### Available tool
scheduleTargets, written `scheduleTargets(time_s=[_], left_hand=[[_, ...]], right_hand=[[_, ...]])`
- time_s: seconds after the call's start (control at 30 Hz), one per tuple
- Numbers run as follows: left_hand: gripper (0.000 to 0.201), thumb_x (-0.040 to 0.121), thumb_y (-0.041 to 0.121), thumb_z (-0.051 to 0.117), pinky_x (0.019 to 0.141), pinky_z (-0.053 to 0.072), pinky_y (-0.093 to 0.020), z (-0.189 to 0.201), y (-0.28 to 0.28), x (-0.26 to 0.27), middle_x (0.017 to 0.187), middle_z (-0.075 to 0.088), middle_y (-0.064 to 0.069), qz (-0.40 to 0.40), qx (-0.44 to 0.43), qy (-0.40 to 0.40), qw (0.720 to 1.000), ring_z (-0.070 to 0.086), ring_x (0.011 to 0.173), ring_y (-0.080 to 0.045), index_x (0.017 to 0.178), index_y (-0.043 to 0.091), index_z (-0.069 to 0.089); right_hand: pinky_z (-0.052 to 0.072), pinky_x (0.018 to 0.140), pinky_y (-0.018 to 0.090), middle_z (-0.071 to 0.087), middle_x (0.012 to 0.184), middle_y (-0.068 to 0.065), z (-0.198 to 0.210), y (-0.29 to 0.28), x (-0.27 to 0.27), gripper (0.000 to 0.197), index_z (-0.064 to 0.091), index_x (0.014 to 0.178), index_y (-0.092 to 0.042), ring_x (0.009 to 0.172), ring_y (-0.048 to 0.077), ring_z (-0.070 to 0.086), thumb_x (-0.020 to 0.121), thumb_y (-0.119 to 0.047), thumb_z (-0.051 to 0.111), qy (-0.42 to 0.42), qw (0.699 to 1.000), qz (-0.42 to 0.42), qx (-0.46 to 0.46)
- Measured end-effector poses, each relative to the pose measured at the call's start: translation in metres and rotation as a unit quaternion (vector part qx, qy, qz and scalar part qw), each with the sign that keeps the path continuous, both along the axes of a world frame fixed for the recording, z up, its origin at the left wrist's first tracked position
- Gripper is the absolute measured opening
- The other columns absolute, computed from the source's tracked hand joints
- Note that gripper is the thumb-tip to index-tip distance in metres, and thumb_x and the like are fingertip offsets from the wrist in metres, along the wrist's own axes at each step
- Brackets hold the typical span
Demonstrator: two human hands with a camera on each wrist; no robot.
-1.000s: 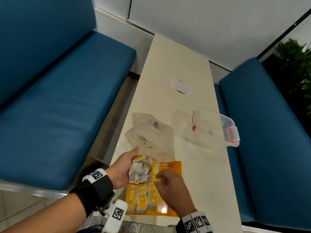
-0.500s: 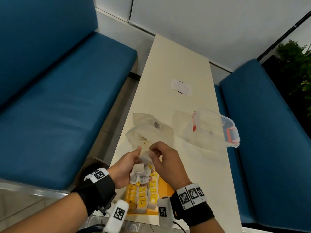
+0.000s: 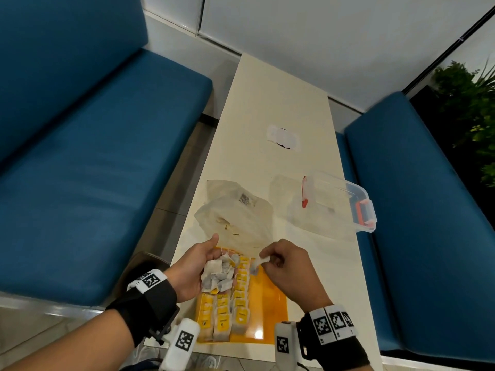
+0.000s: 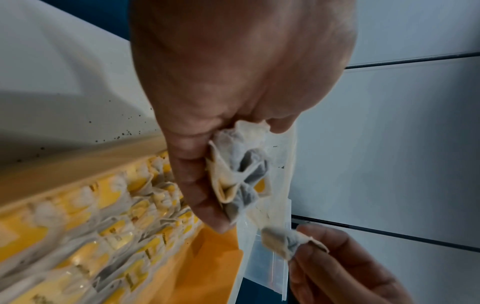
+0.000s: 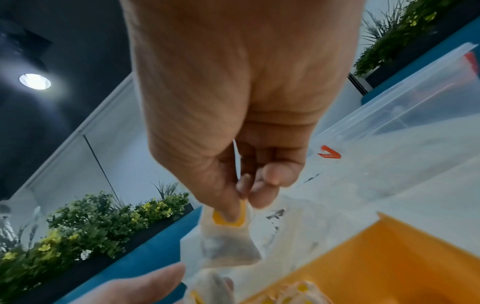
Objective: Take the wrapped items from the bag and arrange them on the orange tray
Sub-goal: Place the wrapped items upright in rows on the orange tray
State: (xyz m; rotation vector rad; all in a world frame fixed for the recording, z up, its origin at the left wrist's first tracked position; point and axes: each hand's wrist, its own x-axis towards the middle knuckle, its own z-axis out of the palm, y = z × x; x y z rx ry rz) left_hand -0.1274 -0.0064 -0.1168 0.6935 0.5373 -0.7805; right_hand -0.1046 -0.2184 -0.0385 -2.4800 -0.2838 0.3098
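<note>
From the head camera, the left hand (image 3: pixel 197 266) cups a loose bundle of pale paper-wrapped tea bags (image 3: pixel 217 275) above the far-left corner of the flat orange plastic tray (image 3: pixel 269 303), which lies at the near edge of the long cream tabletop (image 3: pixel 270 103). Yellow-tagged tea bags in rows (image 3: pixel 227 314) fill the tray's left side. The right hand (image 3: pixel 288 266) pinches a single tea bag (image 3: pixel 255 265) over the tray's far edge. The crumpled translucent plastic bag (image 3: pixel 241 218) lies just beyond the tray, a clear lidded box with red clasps (image 3: pixel 337 202) at the right edge.

The left wrist camera shows fingers curled round the bundle (image 4: pixel 239 170).

The right wrist camera shows thumb and fingers pinching the hanging tea bag (image 5: pixel 228 242).
</note>
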Motion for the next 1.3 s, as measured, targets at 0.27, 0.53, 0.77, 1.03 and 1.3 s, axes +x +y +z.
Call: scheduleTargets(time_s=[0.27,0.53,0.77,1.03,1.3], left_hand=[[0.070,0.103,0.057,0.042,0.067,0.064,-0.041,0.000,-0.003,0.002,0.112,0.067,-0.026,0.011,-0.003,0.009,1.000,0.067,0.086,-0.038,0.129,-0.004,0.065],[0.065,0.103,0.057,0.043,0.062,0.062,-0.039,-0.001,-0.001,0.003,0.105,0.068,-0.025,0.004,-0.018,0.010,1.000,0.067,0.083,-0.038,0.120,-0.001,0.069],[0.067,0.103,0.057,0.042,0.062,0.062,-0.038,0.000,-0.001,0.003,0.109,0.067,-0.026,0.001,-0.007,0.010,1.000,0.068,0.085,-0.037,0.126,-0.001,0.066],[0.064,0.103,0.057,0.043,0.065,0.062,-0.039,0.000,-0.001,0.002,0.108,0.068,-0.026,0.001,0.000,0.009,1.000,0.069,0.084,-0.037,0.120,0.001,0.069],[0.066,0.102,0.057,0.044,0.069,0.063,-0.040,0.000,0.000,0.001,0.111,0.068,-0.025,0.002,0.000,0.009,1.000,0.069,0.086,-0.037,0.128,0.000,0.066]], right_hand=[[0.052,0.067,0.028,0.069,0.080,-0.001,-0.032,-0.011,-0.027,0.014,0.066,0.073,-0.026,0.074,0.012,0.061,0.065,-0.037,0.063,0.093,0.996,0.009,0.013],[0.051,0.065,0.034,0.060,0.074,-0.009,-0.057,-0.004,-0.046,0.011,0.061,0.072,-0.026,0.069,0.005,0.053,0.070,-0.015,0.065,0.225,0.965,0.089,-0.103],[0.041,0.060,0.020,0.052,0.071,-0.015,-0.064,0.000,-0.050,0.025,0.051,0.064,-0.031,0.075,0.007,0.051,0.077,-0.015,0.065,0.246,0.942,0.148,-0.174],[0.035,0.056,0.014,0.058,0.092,-0.006,-0.080,0.003,-0.058,0.026,0.050,0.065,-0.031,0.085,0.011,0.051,0.080,-0.021,0.069,0.250,0.938,0.111,-0.215],[0.039,0.058,0.019,0.055,0.100,-0.002,-0.083,0.004,-0.061,0.040,0.044,0.084,-0.026,0.085,0.014,0.050,0.073,-0.024,0.082,0.240,0.949,0.046,-0.200]])
